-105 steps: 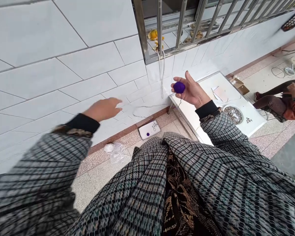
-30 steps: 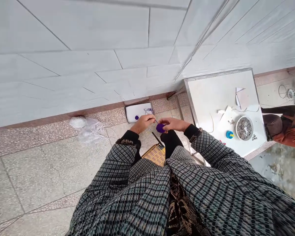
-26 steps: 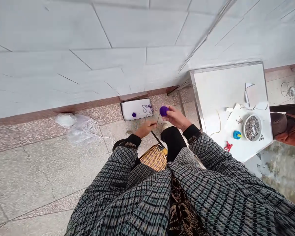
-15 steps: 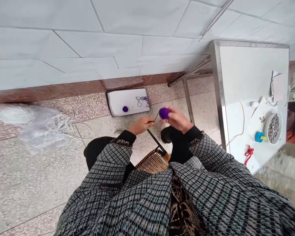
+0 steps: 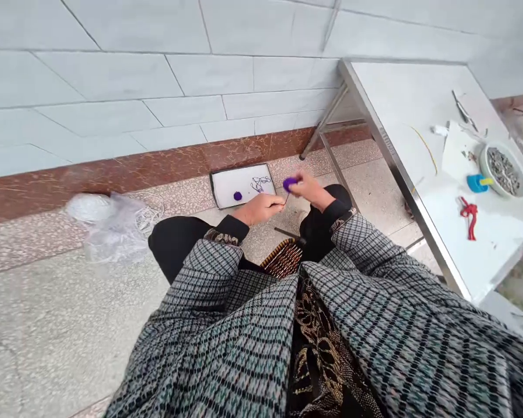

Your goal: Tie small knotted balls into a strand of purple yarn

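Note:
A purple yarn ball (image 5: 290,184) is in my right hand (image 5: 308,190), whose fingers are wrapped round it. My left hand (image 5: 264,209) is closed in a pinch on a dark strand of yarn (image 5: 286,199) that runs up to the ball. Just beyond my hands, a shallow white tray (image 5: 223,184) with a dark edge lies on the floor. In it rest a smaller purple ball (image 5: 237,196) and a loose tangle of dark yarn (image 5: 260,184).
White cord (image 5: 89,207) and a clear plastic bag (image 5: 117,229) lie on the floor at left. A metal-edged white table (image 5: 401,93) stands at right, bearing a bowl (image 5: 484,158) of small pieces, a blue item (image 5: 476,183) and red cord (image 5: 469,217). A woven brown thing (image 5: 283,259) sits between my knees.
My view has shifted and turned, so the table and tray sit differently. Both hands keep their grips, with the left hand now nearer the purple ball in the picture.

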A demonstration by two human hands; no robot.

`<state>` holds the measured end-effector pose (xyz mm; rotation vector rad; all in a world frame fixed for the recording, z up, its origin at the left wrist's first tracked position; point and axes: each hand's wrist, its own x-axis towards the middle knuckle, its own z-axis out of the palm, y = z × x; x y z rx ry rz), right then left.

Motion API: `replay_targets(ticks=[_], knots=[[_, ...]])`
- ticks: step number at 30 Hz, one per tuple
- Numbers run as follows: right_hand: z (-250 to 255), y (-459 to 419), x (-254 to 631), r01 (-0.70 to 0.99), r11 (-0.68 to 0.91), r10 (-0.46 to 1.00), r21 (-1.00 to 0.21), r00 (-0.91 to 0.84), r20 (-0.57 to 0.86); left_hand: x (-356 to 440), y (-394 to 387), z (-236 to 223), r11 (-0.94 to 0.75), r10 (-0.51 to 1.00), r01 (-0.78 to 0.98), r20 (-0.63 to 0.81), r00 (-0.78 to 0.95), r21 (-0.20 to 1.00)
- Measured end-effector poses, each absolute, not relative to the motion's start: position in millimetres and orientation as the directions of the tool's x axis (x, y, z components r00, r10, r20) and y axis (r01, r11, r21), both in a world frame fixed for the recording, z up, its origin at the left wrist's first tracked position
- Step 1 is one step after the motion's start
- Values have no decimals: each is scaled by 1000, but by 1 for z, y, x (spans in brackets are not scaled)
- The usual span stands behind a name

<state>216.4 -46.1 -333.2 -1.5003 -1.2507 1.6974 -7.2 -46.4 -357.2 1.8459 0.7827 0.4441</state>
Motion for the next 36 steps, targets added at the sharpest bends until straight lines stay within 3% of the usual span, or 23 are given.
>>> replay_targets(ticks=[2,3,5,7,9,11,13,15,18,20,23,25,28,30,33,34,36], knots=[[-329,-66,210,273,-483,715,-832,-426,-554,-18,-65,-349,-237,768,332,-33,639,913],[-324,-74,207,224,-487,666,-844,-531,-525,-24,-71,-346,-220,809,345,-27,588,912],[-313,-80,201,-26,-435,719,-900,-612,-330,-30,-83,-339,-199,847,352,-20,531,914],[-302,-75,196,-257,-278,882,-926,-449,-141,-28,-93,-332,-223,812,342,-20,583,913],[-296,-71,193,-195,-188,939,-963,-322,-119,-24,-102,-324,-278,749,323,-6,662,905],[-294,-74,193,6,-252,876,-968,-425,-231,-23,-107,-317,-308,766,341,19,642,888],[-296,-82,192,112,-326,753,-939,-570,-329,-25,-108,-313,-272,858,411,26,513,870],[-298,-88,192,29,-344,735,-938,-614,-289,-26,-110,-312,-192,915,486,-22,402,853],[-303,-83,191,-234,-253,884,-939,-450,-126,-23,-117,-310,-180,851,512,-128,509,840],[-311,-79,192,-151,-275,889,-949,-415,-192,-22,-122,-307,-215,794,493,-144,591,843],[-324,-83,193,14,-399,726,-917,-606,-325,-29,-124,-305,-170,887,529,-105,451,831],[-329,-86,193,-142,-425,697,-894,-681,-224,-32,-124,-309,-99,934,571,-122,335,815],[-334,-83,193,-437,-290,877,-851,-478,-53,-27,-125,-318,-81,867,580,-230,443,811],[-337,-81,195,-328,-268,882,-906,-461,-94,-23,-127,-323,-104,799,535,-251,547,838],[-340,-86,199,-64,-369,671,-927,-708,-218,-23,-125,-326,-70,863,504,-201,463,861],[-339,-87,199,-65,-385,638,-921,-740,-214,-23,-123,-327,-48,892,515,-196,408,856],[-338,-85,199,-184,-362,735,-914,-659,-159,-22,-123,-330,-31,890,535,-220,398,844]])
